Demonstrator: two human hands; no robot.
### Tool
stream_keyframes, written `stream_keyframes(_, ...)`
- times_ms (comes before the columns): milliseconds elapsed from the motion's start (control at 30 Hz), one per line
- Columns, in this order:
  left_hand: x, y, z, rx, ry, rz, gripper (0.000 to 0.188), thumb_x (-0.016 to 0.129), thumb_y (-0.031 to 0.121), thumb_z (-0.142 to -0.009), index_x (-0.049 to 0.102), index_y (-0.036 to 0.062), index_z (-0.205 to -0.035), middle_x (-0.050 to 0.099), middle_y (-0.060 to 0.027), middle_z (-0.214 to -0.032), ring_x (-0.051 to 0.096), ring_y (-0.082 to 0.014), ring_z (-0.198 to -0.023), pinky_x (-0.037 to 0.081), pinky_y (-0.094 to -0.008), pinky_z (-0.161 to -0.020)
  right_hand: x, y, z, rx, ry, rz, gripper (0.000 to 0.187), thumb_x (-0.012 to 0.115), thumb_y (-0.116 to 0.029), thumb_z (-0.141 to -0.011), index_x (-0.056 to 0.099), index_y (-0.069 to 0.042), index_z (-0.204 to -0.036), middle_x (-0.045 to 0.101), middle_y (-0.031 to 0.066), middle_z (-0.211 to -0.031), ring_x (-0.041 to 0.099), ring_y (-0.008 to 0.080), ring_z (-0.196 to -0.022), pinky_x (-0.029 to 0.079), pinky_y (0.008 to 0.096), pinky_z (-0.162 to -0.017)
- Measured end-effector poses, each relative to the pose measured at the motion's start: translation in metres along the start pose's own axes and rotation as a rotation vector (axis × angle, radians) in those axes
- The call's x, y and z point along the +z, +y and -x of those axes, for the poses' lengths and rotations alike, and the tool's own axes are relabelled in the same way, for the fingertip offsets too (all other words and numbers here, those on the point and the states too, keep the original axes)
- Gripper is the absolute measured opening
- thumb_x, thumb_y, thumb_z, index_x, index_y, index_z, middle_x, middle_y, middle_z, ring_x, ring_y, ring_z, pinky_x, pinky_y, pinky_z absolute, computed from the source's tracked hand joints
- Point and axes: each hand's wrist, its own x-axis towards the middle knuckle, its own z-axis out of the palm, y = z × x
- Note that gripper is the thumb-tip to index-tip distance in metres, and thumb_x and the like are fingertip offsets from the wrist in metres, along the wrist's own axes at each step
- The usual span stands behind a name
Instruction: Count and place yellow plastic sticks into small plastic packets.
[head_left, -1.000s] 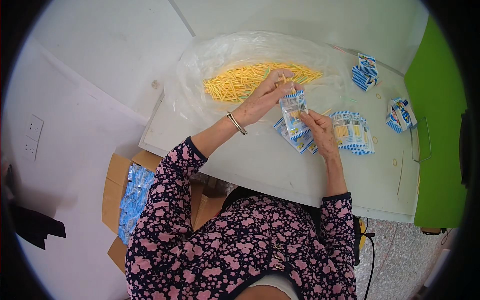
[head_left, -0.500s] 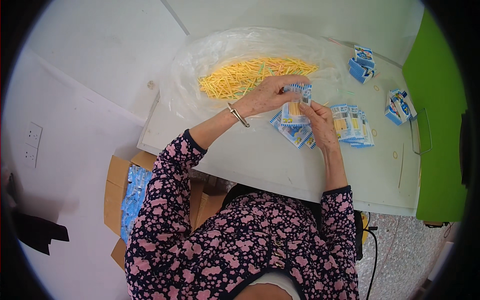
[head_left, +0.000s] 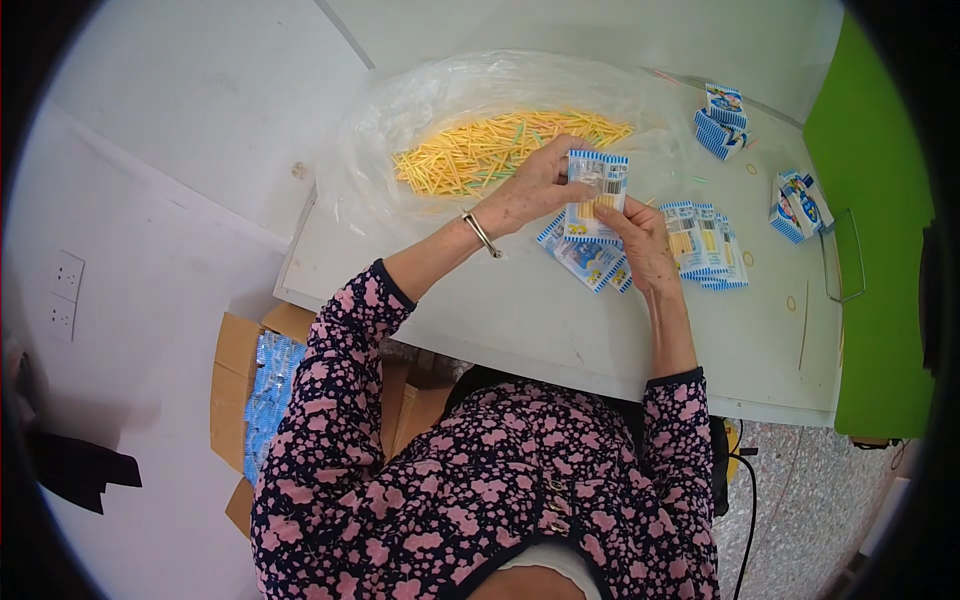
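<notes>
Between both hands is a small blue-and-white packet (head_left: pixel 600 170) with a clear window, and thin yellow sticks show inside it. My left hand (head_left: pixel 540 185) pinches its left side, thumb across the front. My right hand (head_left: pixel 643 238) grips its lower right edge with the thumb on the window. Under the hands, more blue-and-white packets (head_left: pixel 583 262) lie on the table, partly covered. Beyond my left hand a heap of short yellow sticks (head_left: pixel 480 150), with a few green ones, rests on a clear plastic bag (head_left: pixel 375 190).
Overlapping filled packets (head_left: pixel 708 245) lie right of my right hand. Farther right are bundled packets (head_left: pixel 722 125), another bundle (head_left: pixel 798 208), rubber bands (head_left: pixel 748 258) and a wire stand (head_left: pixel 848 260) by a green panel (head_left: pixel 875 200). A cardboard box (head_left: pixel 228 385) of blue packets stands lower left.
The packet has risen slightly and more of its front shows. My left thumb has moved down from its top edge onto the window. Both hands still hold it.
</notes>
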Motion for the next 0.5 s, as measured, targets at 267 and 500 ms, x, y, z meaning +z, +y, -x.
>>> stream_keyframes(267,-0.002,-0.003,0.001,-0.012,-0.025,-0.031,0.042,0.063,0.013,-0.081,0.040,0.0002,-0.114,0.061,-0.0082,-0.088,0.058,-0.0129,-0.083,0.047,-0.0273,-0.075,-0.022,-0.021,0.011,-0.131,0.080,0.223,0.022,0.060,-0.016,-0.083,0.064,0.001,-0.097,0.065,0.0028,-0.084,0.056,0.0043,-0.072,0.043,0.0189,-0.065)
stream_keyframes(500,0.007,-0.047,0.034,0.214,0.122,-0.914,0.047,0.068,0.015,-0.074,0.042,0.0030,-0.111,0.058,-0.0097,-0.080,0.058,-0.0259,-0.073,0.047,-0.0301,-0.069,-0.064,-0.046,0.046,-0.021,0.313,1.222,0.018,0.060,-0.013,-0.077,0.062,0.003,-0.087,0.062,0.0047,-0.070,0.053,0.0156,-0.063,0.040,0.0302,-0.058)
